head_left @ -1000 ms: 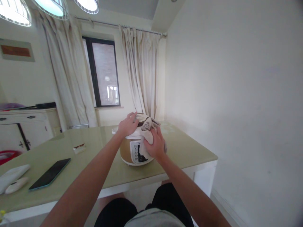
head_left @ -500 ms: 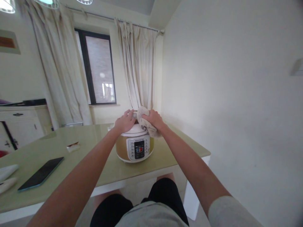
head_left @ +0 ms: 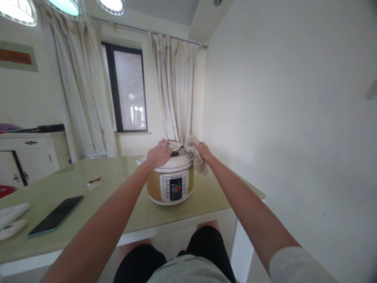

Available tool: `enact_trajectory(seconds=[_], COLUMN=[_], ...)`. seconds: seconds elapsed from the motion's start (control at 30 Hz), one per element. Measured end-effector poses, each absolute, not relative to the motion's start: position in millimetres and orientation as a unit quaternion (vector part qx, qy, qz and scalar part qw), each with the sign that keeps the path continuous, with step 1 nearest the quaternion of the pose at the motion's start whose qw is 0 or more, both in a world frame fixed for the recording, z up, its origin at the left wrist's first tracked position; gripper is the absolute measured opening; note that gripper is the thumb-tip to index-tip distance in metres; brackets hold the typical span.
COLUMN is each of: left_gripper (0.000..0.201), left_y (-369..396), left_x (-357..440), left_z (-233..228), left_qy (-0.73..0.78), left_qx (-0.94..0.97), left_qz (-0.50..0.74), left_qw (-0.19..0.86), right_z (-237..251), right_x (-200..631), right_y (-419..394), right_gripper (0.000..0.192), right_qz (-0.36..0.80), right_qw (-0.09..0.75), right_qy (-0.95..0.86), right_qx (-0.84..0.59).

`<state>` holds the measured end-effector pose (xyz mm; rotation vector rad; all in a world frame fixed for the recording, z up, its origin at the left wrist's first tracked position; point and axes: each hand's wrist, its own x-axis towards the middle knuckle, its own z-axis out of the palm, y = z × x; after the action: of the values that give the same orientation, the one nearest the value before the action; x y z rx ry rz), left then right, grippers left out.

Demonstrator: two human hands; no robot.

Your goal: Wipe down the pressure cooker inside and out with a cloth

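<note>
Your cooker [head_left: 154, 185] stands upright on the bench [head_left: 118, 173], close to the front edge and toward the right-hand corner, its lid [head_left: 176, 164] on and its control panel [head_left: 176, 187] facing you. Your right hand [head_left: 204, 151] has its fingers clenched around a bunched cloth [head_left: 200, 166], which lies against the lid's right side and hangs down beside the body. Your left hand [head_left: 160, 154] rests over the left of the lid's top; whether its fingers grasp anything there, I cannot tell.

By my judgement you are partway through wiping, with the lid's right rim in hand. Which surfaces are done, or left, doesn't show. Your phone [head_left: 57, 215] lies near the front edge, well left of the cooker, apart from the wiping.
</note>
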<state>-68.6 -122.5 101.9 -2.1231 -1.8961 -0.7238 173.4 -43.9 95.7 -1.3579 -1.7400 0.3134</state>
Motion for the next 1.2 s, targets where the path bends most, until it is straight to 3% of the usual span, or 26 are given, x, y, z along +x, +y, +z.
enact_trajectory(seconds=[0.27,0.43,0.57,0.7,0.83,1.03,1.2], left_gripper=[0.064,0.061,0.063,0.064,0.064,0.063,0.064], left_y=[-126,-129,-128,-126,-124,-121,-118], left_x=[-68,-65,-65,-65,-65,-71,-76], left_z=[107,112,112,112,116,113,102], left_qy=[-0.638,-0.635,-0.639,-0.635,-0.637,-0.630,-0.615], left_qx=[-0.720,-0.722,-0.719,-0.722,-0.721,-0.722,-0.707], left_qz=[-0.252,-0.252,-0.250,-0.254,-0.253,-0.271,-0.340], left_qw=[0.103,0.110,0.109,0.108,0.103,0.090,0.082], right_z=[-17,-83,-98,-65,6,112,138], right_x=[178,180,184,176,158,134,127], right_y=[-71,-85,-93,-105,-119,-108,-96], right_gripper=[0.045,0.043,0.032,0.029,0.031,0.044,0.053], right_qz=[0.084,0.101,0.108,0.036,-0.019,-0.006,0.006], right_qw=[0.633,0.591,0.560,0.594,0.597,0.392,0.303], right_qy=[-0.648,-0.673,-0.675,-0.693,-0.714,-0.749,-0.779], right_qx=[-0.415,-0.432,-0.468,-0.407,-0.366,-0.535,-0.549])
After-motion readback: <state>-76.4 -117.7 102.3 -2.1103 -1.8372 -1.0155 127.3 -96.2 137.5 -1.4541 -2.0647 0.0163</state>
